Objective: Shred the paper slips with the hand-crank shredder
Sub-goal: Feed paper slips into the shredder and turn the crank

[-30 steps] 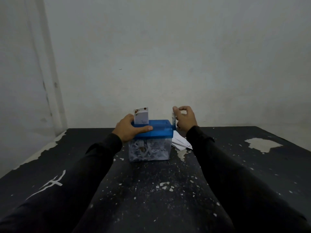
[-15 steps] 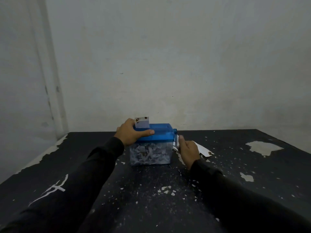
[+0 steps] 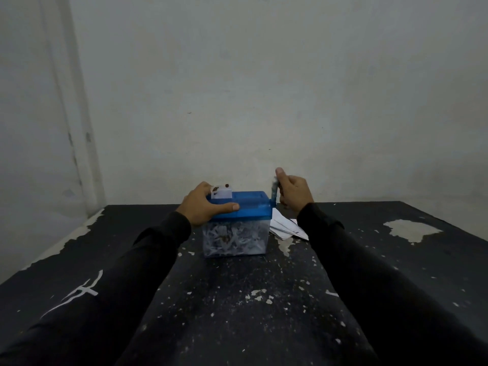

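One slip (image 3: 221, 192) is sticking up out of the slot at the far left end of the shredder (image 3: 237, 224), with only a short stub showing above the blue lid (image 3: 247, 207), so I'd say it's mostly fed through. The shredder sits on the dark tabletop (image 3: 237, 313), and its clear bin (image 3: 233, 240) under the lid looks packed with white shreds, so plenty has gone through already.

Left hand (image 3: 204, 207) is clamped over the left end of the lid, thumb lying along the near edge and fingers wrapped round the far side just by the slip. My guess is that's purely to pin the box down so it doesn't skid or tip while cranking. That grip is closed firmly on the lid, nothing else in it.

Right hand (image 3: 293, 192) is at the right end of the shredder, fingers curled tight round the crank handle (image 3: 274, 194), which is blurred and standing roughly upright above the lid's corner. Grip is fully closed on it, thumb up top.

Right of the shredder, partly hidden behind the right sleeve, a few more white slips (image 3: 286, 228) lie flat on the tabletop, probably parked there to be within easy reach. The tabletop's paint is chipped and flecked all over.
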